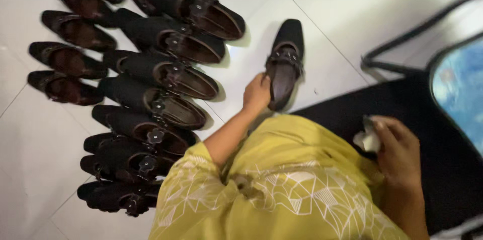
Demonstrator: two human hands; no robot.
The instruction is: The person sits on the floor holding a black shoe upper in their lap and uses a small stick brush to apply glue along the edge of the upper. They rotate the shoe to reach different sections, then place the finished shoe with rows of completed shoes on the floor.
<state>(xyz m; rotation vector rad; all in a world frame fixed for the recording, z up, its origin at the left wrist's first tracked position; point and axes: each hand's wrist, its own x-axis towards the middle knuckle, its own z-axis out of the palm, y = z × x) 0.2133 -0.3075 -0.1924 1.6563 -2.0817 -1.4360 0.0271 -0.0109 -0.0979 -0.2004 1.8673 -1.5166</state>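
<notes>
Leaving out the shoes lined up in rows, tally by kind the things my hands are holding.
Black shoe, in left hand: 1
White cloth, in right hand: 1
Total: 2

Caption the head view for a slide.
Left hand grips a black flat shoe beside shoe rows; right hand holds white cloth.
</notes>
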